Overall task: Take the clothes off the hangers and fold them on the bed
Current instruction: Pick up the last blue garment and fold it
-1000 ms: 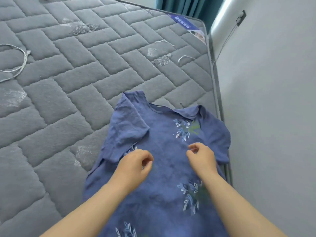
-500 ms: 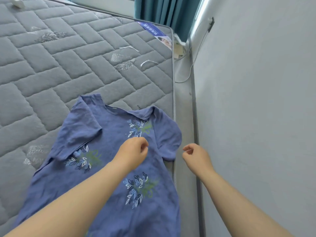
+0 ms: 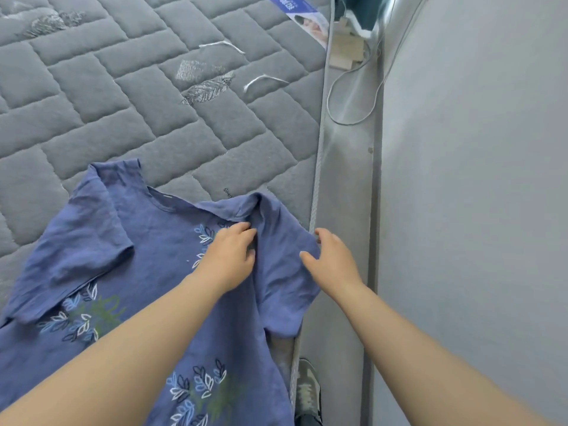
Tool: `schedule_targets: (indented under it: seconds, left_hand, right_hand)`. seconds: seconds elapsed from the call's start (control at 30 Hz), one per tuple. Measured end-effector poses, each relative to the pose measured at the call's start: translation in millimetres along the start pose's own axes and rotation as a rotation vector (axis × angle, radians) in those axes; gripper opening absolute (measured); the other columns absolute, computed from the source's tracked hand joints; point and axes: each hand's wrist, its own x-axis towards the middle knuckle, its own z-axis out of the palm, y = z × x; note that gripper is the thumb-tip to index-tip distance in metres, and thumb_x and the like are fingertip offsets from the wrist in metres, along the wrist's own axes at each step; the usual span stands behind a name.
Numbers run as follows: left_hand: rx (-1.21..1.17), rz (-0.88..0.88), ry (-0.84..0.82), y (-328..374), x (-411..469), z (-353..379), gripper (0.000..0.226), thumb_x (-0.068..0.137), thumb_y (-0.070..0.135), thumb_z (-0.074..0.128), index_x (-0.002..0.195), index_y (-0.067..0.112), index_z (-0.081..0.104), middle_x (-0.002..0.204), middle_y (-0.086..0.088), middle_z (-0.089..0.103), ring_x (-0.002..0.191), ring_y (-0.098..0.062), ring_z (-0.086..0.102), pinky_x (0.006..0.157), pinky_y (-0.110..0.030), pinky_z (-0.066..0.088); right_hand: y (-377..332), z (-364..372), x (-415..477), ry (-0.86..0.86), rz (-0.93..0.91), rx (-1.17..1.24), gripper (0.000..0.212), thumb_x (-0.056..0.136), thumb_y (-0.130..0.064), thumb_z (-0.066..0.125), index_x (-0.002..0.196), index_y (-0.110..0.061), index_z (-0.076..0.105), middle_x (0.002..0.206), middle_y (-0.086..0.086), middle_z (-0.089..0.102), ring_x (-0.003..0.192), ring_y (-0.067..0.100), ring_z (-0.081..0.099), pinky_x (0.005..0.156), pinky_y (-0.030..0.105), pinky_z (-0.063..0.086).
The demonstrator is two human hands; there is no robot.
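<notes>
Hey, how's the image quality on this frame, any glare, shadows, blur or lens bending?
Head view: soft, even daylight, no glare on the shirt, brightest at the top beside the wall. Head view: only a faint shadow under the left hand. Head view: the wide lens bows the mattress edge and swells the forearms; the right hand looks slightly soft-edged.

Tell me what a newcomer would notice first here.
A blue leaf-printed shirt lies spread on the grey quilted mattress, near its right edge. The left hand rests on it just below the neckline; the right hand touches the sleeve nearest the wall.
</notes>
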Motion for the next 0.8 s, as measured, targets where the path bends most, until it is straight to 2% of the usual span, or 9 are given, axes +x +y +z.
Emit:
schedule_targets:
  seconds: [0.1,0.2,0.3,0.4,0.47,0.53,0.6,0.7,0.8]
  left_hand:
    - [0.041,0.04,0.073,4.4,26.1,-1.5,0.054,0.093,0.004,0.043,0.146,0.004,0.034,0.159,-0.012,0.014,0.137,-0.03,0.031,0.109,-0.039,0.027]
    - [0.041,0.046,0.166,7.6,58.3,-15.3,0.061,0.094,-0.001,0.04,0.151,0.004,0.019,0.16,-0.012,-0.005,0.148,-0.032,0.005,0.119,-0.037,0.011]
    - [0.018,-0.052,0.12,10.2,79.1,-23.0,0.062,0.096,0.005,0.042,0.151,0.004,0.014,0.159,-0.015,-0.01,0.147,-0.035,-0.001,0.119,-0.037,0.005]
    - [0.034,-0.068,0.088,14.1,73.7,-15.8,0.058,0.096,0.006,0.046,0.149,0.004,0.023,0.159,-0.018,0.001,0.146,-0.035,0.008,0.118,-0.039,0.012]
    - [-0.009,-0.06,0.154,18.2,57.1,-9.8,0.051,0.091,0.005,0.052,0.141,0.001,0.041,0.151,-0.019,0.026,0.136,-0.037,0.03,0.111,-0.042,0.027]
    - [-0.052,-0.055,0.269,23.2,35.3,-2.6,0.036,0.086,0.004,0.058,0.122,-0.001,0.056,0.126,-0.018,0.049,0.112,-0.037,0.048,0.096,-0.044,0.039]
    - [-0.11,-0.038,0.337,30.6,7.0,7.1,0.021,0.083,0.005,0.063,0.103,0.001,0.06,0.102,-0.014,0.054,0.092,-0.034,0.052,0.084,-0.043,0.043]
    - [-0.23,0.008,0.229,40.4,-34.3,23.8,0.015,0.083,0.015,0.066,0.093,0.007,0.059,0.085,-0.004,0.051,0.078,-0.028,0.053,0.075,-0.042,0.046]
    - [-0.166,0.008,0.024,46.9,-55.0,43.1,0.035,0.08,0.035,0.068,0.104,0.013,0.055,0.098,0.0,0.049,0.089,-0.024,0.051,0.081,-0.037,0.044]
  right_hand:
    - [11.5,3.9,9.5,-0.057,0.02,0.042,0.045,0.086,-0.027,0.063,0.126,-0.011,0.051,0.119,0.006,0.06,0.112,0.026,0.056,0.092,0.037,0.047]
    - [20.3,1.5,15.3,-0.026,0.067,0.106,0.017,0.082,-0.024,0.064,0.092,-0.01,0.061,0.083,-0.001,0.061,0.081,0.02,0.058,0.073,0.033,0.047]
    - [26.2,-5.4,20.8,0.054,0.094,0.262,0.022,0.082,-0.019,0.062,0.068,-0.004,0.053,0.062,-0.001,0.05,0.06,0.015,0.043,0.057,0.029,0.037]
    - [28.5,-7.5,22.0,0.1,0.138,0.461,0.027,0.085,-0.017,0.056,0.064,-0.014,0.04,0.054,-0.01,0.038,0.053,0.007,0.031,0.049,0.021,0.028]
    - [29.0,-5.7,19.6,0.1,0.16,0.512,0.027,0.088,-0.02,0.056,0.067,-0.016,0.04,0.054,-0.011,0.037,0.053,0.008,0.032,0.051,0.023,0.03]
    - [29.2,-4.4,16.6,0.097,0.153,0.513,0.026,0.09,-0.024,0.058,0.071,-0.014,0.044,0.058,-0.008,0.042,0.056,0.011,0.037,0.056,0.028,0.033]
    - [27.9,-7.2,16.1,0.143,0.152,0.488,0.025,0.09,-0.026,0.061,0.072,-0.013,0.048,0.06,-0.005,0.048,0.057,0.013,0.042,0.056,0.027,0.036]
    - [24.7,-23.5,22.4,0.261,0.167,0.444,0.027,0.086,-0.026,0.065,0.068,-0.013,0.049,0.057,-0.005,0.049,0.054,0.012,0.042,0.052,0.022,0.035]
    - [25.4,-39.0,27.7,0.312,0.158,0.341,0.035,0.085,-0.025,0.064,0.06,-0.014,0.042,0.051,-0.006,0.04,0.05,0.012,0.034,0.05,0.026,0.03]
